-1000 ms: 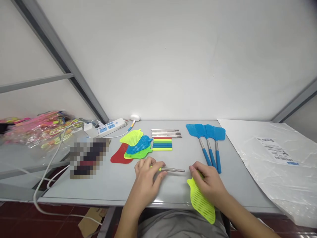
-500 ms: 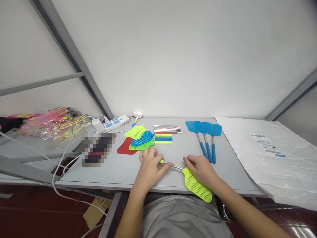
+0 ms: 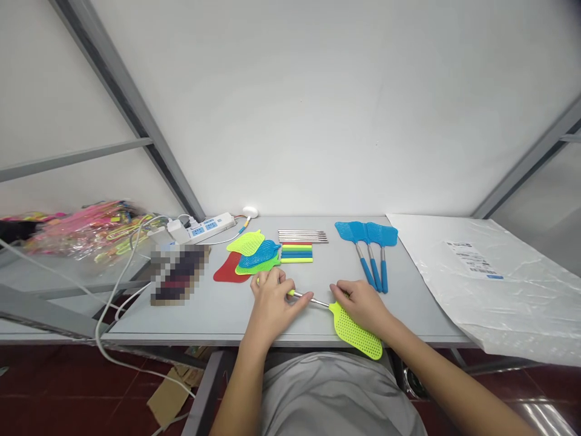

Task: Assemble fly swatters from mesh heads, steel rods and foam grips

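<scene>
My left hand (image 3: 272,303) is closed around the yellow-green grip of a fly swatter (image 3: 358,334), most of that grip hidden under the fingers. The swatter's metal rod runs right to its perforated yellow-green head, which slants over the table's front edge. At the upper edge of the head, my right hand (image 3: 361,306) is closed on the swatter near its neck, with fingertips partly hidden. Beyond the hands lie loose swatter heads: a yellow one (image 3: 246,243), a blue one (image 3: 259,254), a green one (image 3: 258,267) and a red one (image 3: 228,269).
Metal rods (image 3: 302,237) lie above several coloured grip tubes (image 3: 296,253). Three blue fly swatters (image 3: 373,260) rest right of them. White packaging (image 3: 458,290) covers the table's right end. A power strip (image 3: 211,227) with cables, a pixelated item (image 3: 179,275) and bagged goods (image 3: 91,227) are left.
The view has shifted slightly, moving everything a little left in the picture. Both hands keep their places on the yellow-green fly swatter.
</scene>
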Tool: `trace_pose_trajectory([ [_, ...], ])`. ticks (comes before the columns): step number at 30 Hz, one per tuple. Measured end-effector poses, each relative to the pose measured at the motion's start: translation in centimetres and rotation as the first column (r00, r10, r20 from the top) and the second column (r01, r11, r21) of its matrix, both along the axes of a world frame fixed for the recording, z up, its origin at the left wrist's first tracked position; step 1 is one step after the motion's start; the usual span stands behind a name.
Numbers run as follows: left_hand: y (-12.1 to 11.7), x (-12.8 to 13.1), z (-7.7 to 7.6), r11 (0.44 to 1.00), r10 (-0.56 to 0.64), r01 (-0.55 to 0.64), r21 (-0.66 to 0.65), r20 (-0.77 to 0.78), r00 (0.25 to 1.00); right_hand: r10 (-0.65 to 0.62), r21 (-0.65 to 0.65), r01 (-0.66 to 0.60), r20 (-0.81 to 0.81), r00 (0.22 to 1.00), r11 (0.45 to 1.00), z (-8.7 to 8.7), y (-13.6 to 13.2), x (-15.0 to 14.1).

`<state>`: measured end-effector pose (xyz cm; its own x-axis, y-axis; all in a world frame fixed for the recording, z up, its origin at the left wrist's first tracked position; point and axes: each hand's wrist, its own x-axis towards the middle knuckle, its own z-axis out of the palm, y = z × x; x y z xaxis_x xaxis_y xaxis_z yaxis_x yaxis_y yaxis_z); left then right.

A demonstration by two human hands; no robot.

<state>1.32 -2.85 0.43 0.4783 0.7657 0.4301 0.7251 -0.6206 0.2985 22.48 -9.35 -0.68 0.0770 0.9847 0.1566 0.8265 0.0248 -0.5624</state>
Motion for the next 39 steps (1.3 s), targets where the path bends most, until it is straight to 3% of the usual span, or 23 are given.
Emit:
trace_pose_trajectory([
  [11,0.1,0.3,-0.2,0.996,0.037,-0.030,0.087,-0.076,0.996,0.011,-0.047,-0.006,0.109,0.994,0.999,0.2,0.3,-0.3],
  [17,-0.3,0.9,0.4,0.995,0.050,-0.040,0.095,-0.102,0.994,0.010,-0.075,0.004,0.179,0.984,0.997,0.6,0.8,-0.1],
  [27,-1.0,1.1,0.7,0.989,0.137,-0.132,0.070,-0.083,0.987,-0.018,0.024,0.008,0.452,0.892,1.000,5.7,1.9,-1.1],
  [34,-2.5,1.2,1.6,0.988,0.072,-0.097,-0.120,-0.198,0.978,0.121,0.058,-0.203,0.637,0.761,0.977,9.8,3.3,-1.9],
  [39,-3.0,0.8,2.5,0.977,0.041,-0.073,-0.198,-0.160,0.986,0.194,0.070,-0.333,0.693,0.694,0.940,10.1,4.7,-2.1],
])
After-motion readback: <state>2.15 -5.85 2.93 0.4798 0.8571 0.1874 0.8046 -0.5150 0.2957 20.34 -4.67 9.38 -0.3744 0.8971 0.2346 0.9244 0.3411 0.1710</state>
